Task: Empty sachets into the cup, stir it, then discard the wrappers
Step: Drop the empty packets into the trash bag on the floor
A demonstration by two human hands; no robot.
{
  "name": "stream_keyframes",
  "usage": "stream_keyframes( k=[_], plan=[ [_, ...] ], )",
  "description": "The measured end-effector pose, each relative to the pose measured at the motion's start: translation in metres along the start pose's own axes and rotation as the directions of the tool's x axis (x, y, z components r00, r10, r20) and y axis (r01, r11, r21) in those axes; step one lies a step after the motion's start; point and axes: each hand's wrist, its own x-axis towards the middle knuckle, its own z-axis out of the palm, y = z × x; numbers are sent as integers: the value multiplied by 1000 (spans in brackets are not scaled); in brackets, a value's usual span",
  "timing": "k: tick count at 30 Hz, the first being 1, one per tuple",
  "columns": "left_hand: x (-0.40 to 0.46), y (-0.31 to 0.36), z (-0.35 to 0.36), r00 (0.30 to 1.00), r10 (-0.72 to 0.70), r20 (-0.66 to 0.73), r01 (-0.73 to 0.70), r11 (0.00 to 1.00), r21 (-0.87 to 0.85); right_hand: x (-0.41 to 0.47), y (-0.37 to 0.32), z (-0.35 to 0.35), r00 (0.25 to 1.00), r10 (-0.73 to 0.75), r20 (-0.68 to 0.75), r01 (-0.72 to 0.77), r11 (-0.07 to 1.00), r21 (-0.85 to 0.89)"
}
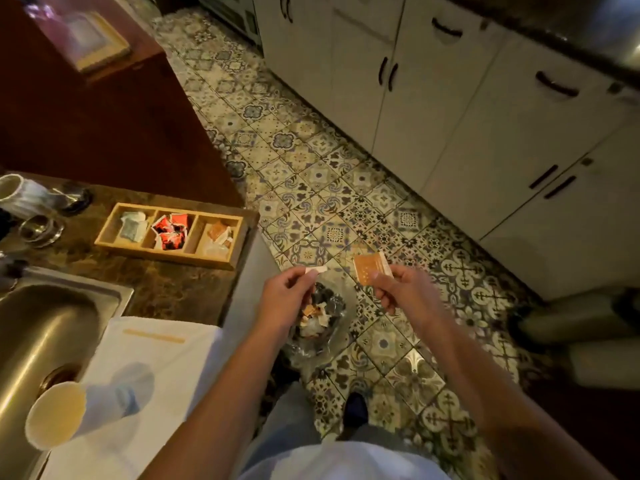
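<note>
The sink (38, 327) is brushed metal with a soft sheen. The surface (166, 285) around it looks like polished dark marbled stone. The sachet tray (171, 233) is plain matt wood, the cup (57, 415) matt paper, and it's sitting on a white cloth (156, 355). The orange wrapper (370, 270) looks like thin paper. Floor (346, 202) is patterned tile, cabinets (485, 133) smooth off-white.

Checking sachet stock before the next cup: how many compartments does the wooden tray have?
3. The wooden tray sits on the counter: left compartment holds pale sachets, the middle red and black ones, the right orange and white ones.
</note>
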Motion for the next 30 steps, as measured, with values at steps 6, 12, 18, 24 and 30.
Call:
stream_keyframes(
  k=[6, 12, 18, 24, 30],
  plan=[
    [63, -25, 1, 982, -182, 49, 185, 981, -61, 40, 24, 28, 993, 110, -40, -110, 994, 7],
    [118, -63, -4, 967, -245, 68, 243, 969, 35, 89, 51, 74, 977, 186, -107, -187, 982, -4],
    [157, -107, -2, 970, -241, 34, 235, 965, 114, 129, 103, 85, 952, 267, -152, -265, 964, 33],
    [199, -182, 12, 937, -326, -122, 342, 930, 139, 176, 172, 90, 915, 365, -171, -373, 928, -14],
    [238, -264, 32, 876, -438, -201, 458, 886, 67, 216, 244, 109, 869, 482, -115, -491, 867, -77]
  ],
)
